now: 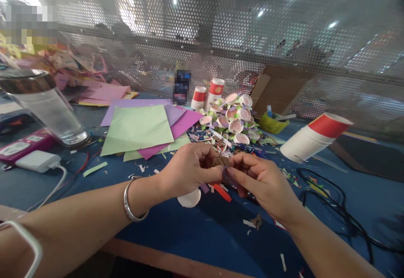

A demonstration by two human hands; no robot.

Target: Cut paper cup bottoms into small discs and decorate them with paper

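Observation:
My left hand point(188, 169) and my right hand point(259, 179) meet over the blue table point(164, 223), both pinched on a small brown paper piece point(221, 161). A purple scrap shows under my right thumb. A silver bangle point(131, 200) circles my left wrist. A white round cup bottom point(189, 198) lies under my left hand, and a red paper strip point(222, 193) lies below the fingers.
Green, purple and pink paper sheets point(139, 128) lie behind. A heap of cut cup bottoms point(235, 118) and confetti sits centre back. A stack of red-rimmed paper cups point(315, 137) lies on its side at right. Glass jar point(47, 109), white charger point(38, 161), black cables point(334, 204), cardboard box point(280, 88).

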